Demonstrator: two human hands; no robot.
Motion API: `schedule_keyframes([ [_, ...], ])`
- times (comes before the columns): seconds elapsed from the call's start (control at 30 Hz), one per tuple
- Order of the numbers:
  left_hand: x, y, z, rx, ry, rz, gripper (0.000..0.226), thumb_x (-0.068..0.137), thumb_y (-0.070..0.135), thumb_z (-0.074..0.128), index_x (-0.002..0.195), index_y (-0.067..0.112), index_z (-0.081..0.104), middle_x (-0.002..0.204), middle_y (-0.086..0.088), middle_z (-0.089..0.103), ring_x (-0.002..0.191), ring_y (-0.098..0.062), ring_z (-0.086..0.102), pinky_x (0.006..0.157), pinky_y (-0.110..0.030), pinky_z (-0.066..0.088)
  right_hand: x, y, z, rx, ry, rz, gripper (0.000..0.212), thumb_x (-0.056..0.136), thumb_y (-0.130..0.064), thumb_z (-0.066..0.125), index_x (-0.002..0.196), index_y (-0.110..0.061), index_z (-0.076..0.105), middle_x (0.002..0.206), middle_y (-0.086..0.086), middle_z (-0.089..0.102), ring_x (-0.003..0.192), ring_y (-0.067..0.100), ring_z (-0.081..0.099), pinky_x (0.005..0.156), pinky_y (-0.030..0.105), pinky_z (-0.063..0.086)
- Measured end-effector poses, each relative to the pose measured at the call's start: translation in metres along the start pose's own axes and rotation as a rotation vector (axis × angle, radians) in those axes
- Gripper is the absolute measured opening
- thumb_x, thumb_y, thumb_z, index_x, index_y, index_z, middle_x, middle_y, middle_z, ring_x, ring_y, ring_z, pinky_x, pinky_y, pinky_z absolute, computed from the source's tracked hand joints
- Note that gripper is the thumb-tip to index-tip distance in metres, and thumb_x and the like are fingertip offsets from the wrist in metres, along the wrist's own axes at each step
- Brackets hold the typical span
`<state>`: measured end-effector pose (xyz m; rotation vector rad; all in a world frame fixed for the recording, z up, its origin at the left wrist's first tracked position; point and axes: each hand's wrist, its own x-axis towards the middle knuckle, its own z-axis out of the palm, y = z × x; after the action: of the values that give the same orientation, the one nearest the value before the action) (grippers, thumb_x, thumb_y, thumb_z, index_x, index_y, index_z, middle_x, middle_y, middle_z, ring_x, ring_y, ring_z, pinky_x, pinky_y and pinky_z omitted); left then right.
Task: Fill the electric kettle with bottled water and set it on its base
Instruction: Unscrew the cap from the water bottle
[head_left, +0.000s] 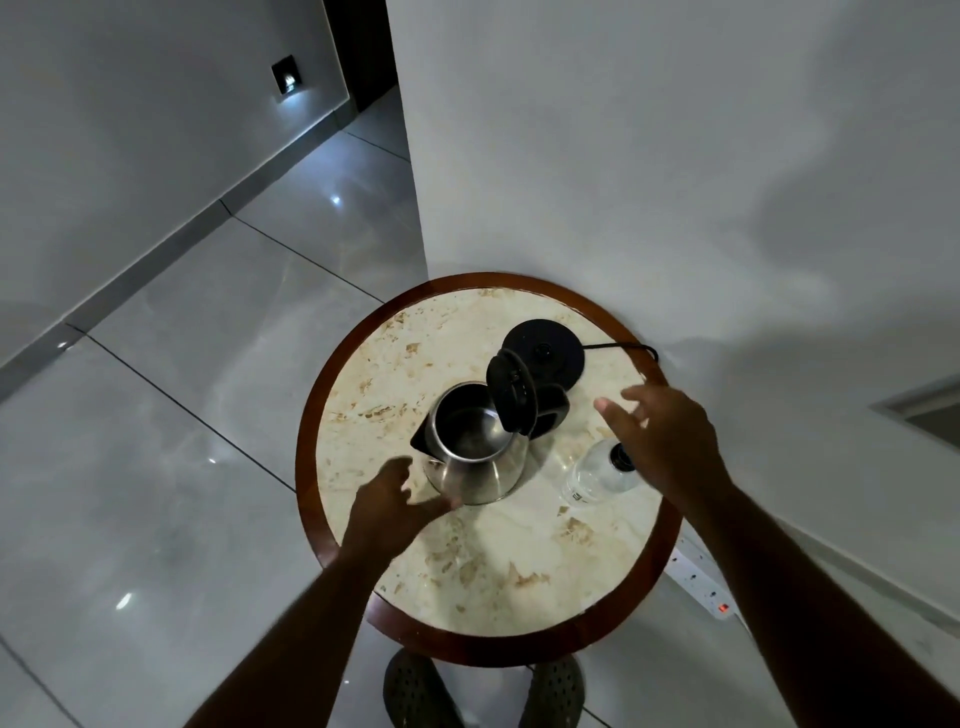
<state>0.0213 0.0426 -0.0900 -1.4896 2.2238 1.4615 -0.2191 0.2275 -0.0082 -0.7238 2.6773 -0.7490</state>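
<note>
The electric kettle (470, 452) stood near the middle of the round table (519, 561), off its base (545, 353), which sat just behind it toward the wall with its cord (621, 347) trailing off the far edge. Its black lid (511, 392) was hinged up, showing a bare, shiny steel interior that looked empty. The body was polished metal, flaring wider toward the bottom, with a dark spout on the left and a black handle (553, 413) behind the lid on the right. Empty like that, it probably weighed little and would slide easily on the smooth marbled top; the slick steel wall offered poor purchase, so the handle looked the sensible place to grip it. The water bottle (597, 475) stood to the right of the kettle, clear thin plastic with a dark cap still on, likely to dent under a hard squeeze and best taken around its middle. The left hand (387, 506) hovered at the kettle's near side, fingers (441, 504) loosely spread and holding nothing; whether they touched the steel I could not tell through the blur. The right hand (670, 441) was above the bottle, fingers (615, 415) splayed wide, also empty.
</note>
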Motion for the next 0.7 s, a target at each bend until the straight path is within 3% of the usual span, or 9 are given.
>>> schedule_keyframes([
  [0.1, -0.015, -0.008, 0.031, 0.079, -0.009, -0.009, 0.063, 0.064, 0.062, 0.077, 0.108, 0.018, 0.067, 0.111, 0.001, 0.072, 0.099, -0.016, 0.069, 0.071, -0.019, 0.043, -0.027, 0.011, 0.001, -0.199, -0.116, -0.062, 0.063, 0.082, -0.072, 0.044, 0.107, -0.018, 0.065, 0.099, 0.004, 0.071, 0.089, 0.018, 0.067, 0.069, 0.025, 0.044],
  [0.2, -0.022, 0.012, 0.064, 0.002, -0.027, 0.088, 0.034, 0.067, 0.054, 0.079, 0.078, 0.024, 0.068, 0.082, 0.011, 0.072, 0.087, -0.012, 0.071, 0.067, -0.022, 0.049, -0.039, 0.013, 0.002, -0.266, -0.084, -0.176, 0.053, 0.085, -0.062, 0.053, 0.104, -0.014, 0.065, 0.095, 0.005, 0.071, 0.085, 0.020, 0.067, 0.068, 0.027, 0.049],
  [0.27, -0.023, 0.031, 0.084, -0.050, -0.075, 0.175, 0.037, 0.067, 0.045, 0.083, 0.092, 0.022, 0.067, 0.094, 0.009, 0.071, 0.090, -0.011, 0.067, 0.077, -0.028, 0.053, -0.041, 0.011, 0.002, -0.274, -0.081, -0.236, 0.047, 0.089, -0.051, 0.056, 0.109, -0.010, 0.065, 0.098, 0.009, 0.071, 0.088, 0.022, 0.066, 0.073, 0.030, 0.052],
  [0.37, -0.020, 0.062, 0.099, -0.046, -0.161, 0.348, 0.077, 0.063, 0.036, 0.088, 0.129, 0.021, 0.053, 0.113, 0.019, 0.054, 0.104, -0.003, 0.052, 0.089, -0.024, 0.044, -0.041, 0.005, 0.005, -0.252, -0.190, -0.328, 0.045, 0.091, -0.046, 0.055, 0.117, -0.010, 0.062, 0.106, 0.011, 0.069, 0.095, 0.022, 0.064, 0.082, 0.030, 0.052],
  [0.43, -0.015, 0.077, 0.102, -0.022, -0.216, 0.446, 0.093, 0.061, 0.033, 0.089, 0.140, 0.024, 0.041, 0.123, 0.023, 0.048, 0.114, 0.001, 0.046, 0.096, -0.023, 0.040, -0.041, 0.002, 0.007, -0.218, -0.267, -0.333, 0.046, 0.091, -0.046, 0.057, 0.122, -0.012, 0.059, 0.113, 0.009, 0.067, 0.101, 0.021, 0.062, 0.086, 0.029, 0.048],
  [0.5, -0.011, 0.083, 0.101, 0.029, -0.275, 0.515, 0.091, 0.062, 0.031, 0.089, 0.140, 0.024, 0.042, 0.134, 0.014, 0.055, 0.120, -0.006, 0.052, 0.101, -0.030, 0.045, -0.042, -0.001, 0.009, -0.173, -0.342, -0.351, 0.046, 0.090, -0.048, 0.057, 0.122, -0.015, 0.059, 0.116, 0.007, 0.066, 0.103, 0.020, 0.061, 0.087, 0.027, 0.046],
  [0.63, -0.011, 0.078, 0.095, 0.110, -0.279, 0.590, 0.063, 0.064, 0.027, 0.087, 0.119, 0.022, 0.057, 0.113, 0.004, 0.069, 0.100, -0.015, 0.066, 0.086, -0.041, 0.054, -0.043, -0.008, 0.013, -0.284, -0.385, -0.429, 0.054, 0.088, -0.058, 0.051, 0.121, -0.017, 0.061, 0.117, 0.009, 0.067, 0.101, 0.023, 0.063, 0.085, 0.030, 0.046],
  [0.7, -0.010, 0.075, 0.095, 0.098, -0.283, 0.576, 0.060, 0.065, 0.024, 0.086, 0.117, 0.017, 0.059, 0.109, 0.000, 0.071, 0.098, -0.018, 0.068, 0.084, -0.042, 0.054, -0.044, -0.011, 0.012, -0.325, -0.347, -0.456, 0.046, 0.090, -0.055, 0.049, 0.113, -0.017, 0.062, 0.110, 0.013, 0.068, 0.086, 0.026, 0.063, 0.073, 0.037, 0.049],
])
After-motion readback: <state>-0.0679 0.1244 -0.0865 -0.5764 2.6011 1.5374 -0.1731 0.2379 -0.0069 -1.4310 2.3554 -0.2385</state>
